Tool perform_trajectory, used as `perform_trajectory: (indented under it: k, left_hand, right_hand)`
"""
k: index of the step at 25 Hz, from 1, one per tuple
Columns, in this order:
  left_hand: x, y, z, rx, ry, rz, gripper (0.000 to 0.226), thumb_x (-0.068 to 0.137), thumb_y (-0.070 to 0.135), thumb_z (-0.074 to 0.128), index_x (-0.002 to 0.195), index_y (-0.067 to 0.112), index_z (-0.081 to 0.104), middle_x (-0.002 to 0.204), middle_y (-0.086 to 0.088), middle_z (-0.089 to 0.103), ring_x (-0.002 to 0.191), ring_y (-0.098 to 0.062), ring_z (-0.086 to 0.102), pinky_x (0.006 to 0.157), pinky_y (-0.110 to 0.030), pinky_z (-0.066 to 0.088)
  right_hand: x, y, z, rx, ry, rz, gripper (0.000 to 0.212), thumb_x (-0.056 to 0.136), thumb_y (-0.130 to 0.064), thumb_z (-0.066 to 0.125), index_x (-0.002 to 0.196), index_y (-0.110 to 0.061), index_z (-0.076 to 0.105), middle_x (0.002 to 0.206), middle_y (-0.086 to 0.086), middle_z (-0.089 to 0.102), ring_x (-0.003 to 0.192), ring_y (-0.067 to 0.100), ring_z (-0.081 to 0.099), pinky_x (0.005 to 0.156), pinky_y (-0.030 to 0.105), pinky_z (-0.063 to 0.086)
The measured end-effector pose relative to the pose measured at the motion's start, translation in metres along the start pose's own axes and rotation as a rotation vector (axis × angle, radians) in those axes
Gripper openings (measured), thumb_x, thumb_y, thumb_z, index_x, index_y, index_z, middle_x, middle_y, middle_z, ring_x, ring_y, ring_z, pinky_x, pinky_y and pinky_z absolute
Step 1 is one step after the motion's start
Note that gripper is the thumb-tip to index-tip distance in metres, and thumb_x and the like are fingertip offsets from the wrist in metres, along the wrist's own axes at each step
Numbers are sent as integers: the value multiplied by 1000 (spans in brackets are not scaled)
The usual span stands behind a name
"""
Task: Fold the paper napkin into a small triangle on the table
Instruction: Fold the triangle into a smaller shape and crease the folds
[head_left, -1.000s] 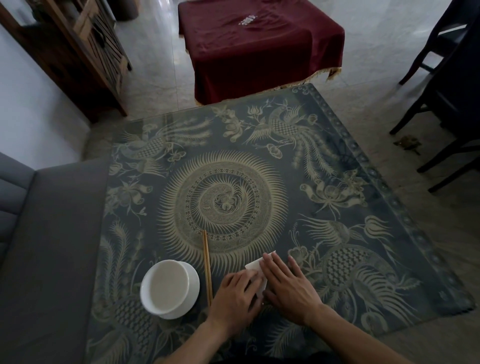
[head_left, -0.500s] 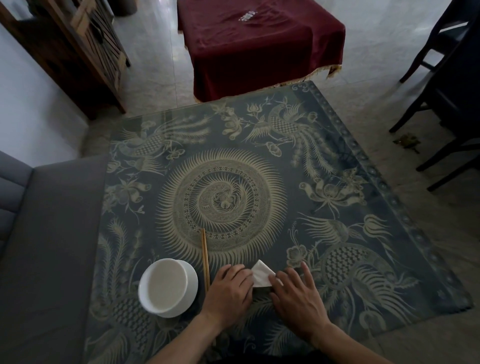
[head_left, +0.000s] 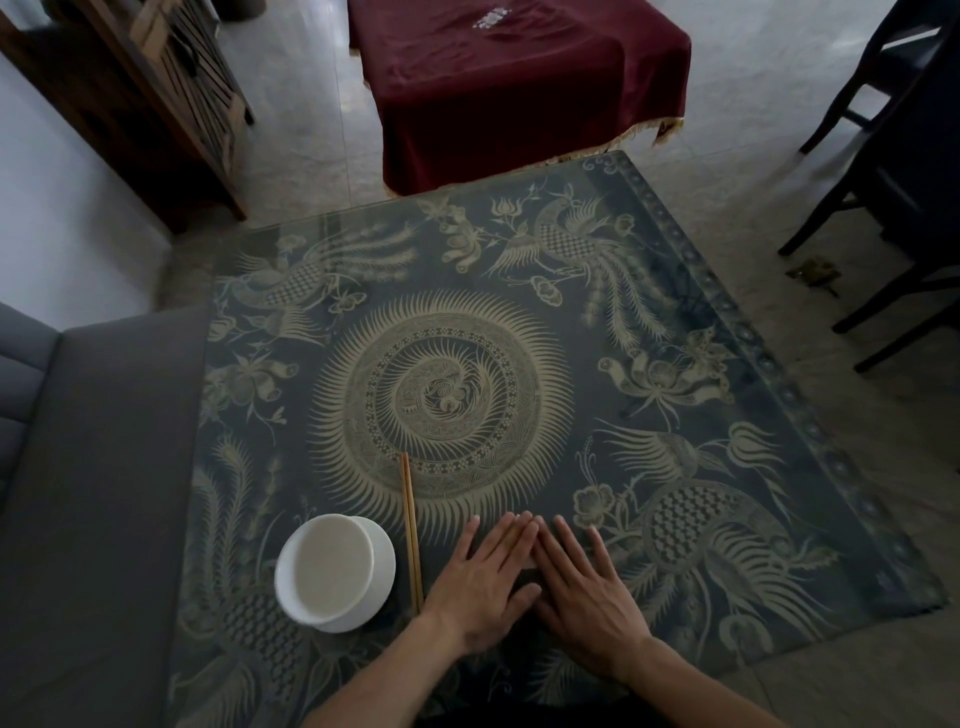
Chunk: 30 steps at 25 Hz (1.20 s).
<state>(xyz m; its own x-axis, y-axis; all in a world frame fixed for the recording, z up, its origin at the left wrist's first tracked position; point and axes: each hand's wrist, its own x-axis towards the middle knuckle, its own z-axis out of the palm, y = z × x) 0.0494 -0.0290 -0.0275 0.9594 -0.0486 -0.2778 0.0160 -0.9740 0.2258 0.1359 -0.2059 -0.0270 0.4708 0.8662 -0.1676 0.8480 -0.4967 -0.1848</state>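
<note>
My left hand and my right hand lie flat, side by side, palms down near the front edge of the patterned glass-topped table. Their index fingers touch. The white paper napkin is under them and almost wholly hidden; only a small pale sliver shows in the gap between the two hands. Its folded shape cannot be made out. Neither hand grips anything; the fingers are stretched out and pressed against the table.
A white bowl stands left of my left hand, with a pair of wooden chopsticks lying between them. A grey sofa borders the table's left side. Beyond are a red-draped table, a wooden cabinet and dark chairs.
Half a second ago a white triangular corner of the napkin stood up between my fingertips. Both hands have since flattened over it, and it is covered.
</note>
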Motion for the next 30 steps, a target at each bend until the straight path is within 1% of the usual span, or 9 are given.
perform_trajectory:
  k: [4, 8, 13, 16, 20, 23, 27, 28, 30]
  left_hand:
    - [1, -3, 4, -84, -20, 3, 70, 100, 59, 8, 149, 21, -24, 158, 10, -24, 144, -6, -24, 115, -41, -18]
    - [2, -3, 6, -134, -18, -30, 70, 98, 62, 4, 150, 22, -22, 160, 10, -20, 144, -3, -23, 116, -39, -17]
    - [3, -4, 7, -146, -15, -27, 68, 99, 58, 5, 149, 23, -25, 159, 12, -20, 143, -2, -23, 118, -40, -14]
    - [3, -4, 9, -136, -16, -25, 68, 100, 57, 6, 148, 24, -27, 159, 12, -22, 143, -2, -24, 119, -43, -12]
    - [3, -5, 9, -106, -18, -12, 68, 101, 56, 10, 149, 23, -26, 159, 11, -25, 143, -5, -24, 118, -45, -10]
    - [1, -1, 7, -113, 75, -52, 68, 102, 54, 16, 153, 21, -17, 162, 6, -18, 147, -11, -17, 117, -43, -8]
    - [-6, 2, 5, -78, 107, -129, 65, 103, 51, 14, 156, 16, 3, 164, 0, -5, 149, -15, -10, 118, -43, -1]
    - [-8, 2, 6, -48, 89, -130, 65, 102, 51, 12, 156, 16, 3, 164, 0, -5, 148, -14, -12, 118, -44, 0]
    - [-10, 0, 6, -9, 44, -138, 65, 102, 51, 10, 155, 15, 0, 163, 0, -7, 148, -14, -15, 117, -45, 0]
  right_hand:
    - [10, 1, -5, 14, 1, 26, 73, 96, -51, 38, 154, -13, 16, 162, 4, 13, 148, 28, 9, 111, 58, 9]
    - [11, 5, -3, 15, -23, 50, 68, 99, -52, 30, 155, -18, 11, 163, -1, 9, 148, 27, 3, 111, 59, 7]
    - [-16, 33, 3, -51, -56, 61, 66, 99, -52, 36, 154, -18, 21, 162, -2, 17, 148, 28, 7, 112, 63, 12]
    - [-36, 47, 3, -97, -58, 60, 62, 99, -53, 28, 152, -20, 28, 160, -2, 23, 147, 30, 13, 111, 65, 15]
    - [-32, 38, -8, -66, -24, 68, 62, 101, -50, 21, 148, -13, 36, 159, 3, 27, 146, 29, 17, 110, 61, 19]
    - [-12, 19, -15, 21, -11, 53, 65, 100, -45, 34, 152, -8, 25, 161, 8, 17, 148, 27, 8, 113, 51, 14]
    - [14, 7, -15, -22, -65, -62, 65, 103, -48, 24, 154, -10, 8, 162, 6, 2, 147, 24, -5, 114, 46, 0]
    - [17, 8, -15, -38, -77, -74, 66, 102, -49, 22, 154, -10, 9, 161, 6, 3, 147, 24, -4, 113, 46, -3]
    - [18, 10, -17, -63, -68, -78, 66, 100, -49, 25, 152, -9, 23, 159, 8, 20, 146, 27, 13, 112, 45, 1]
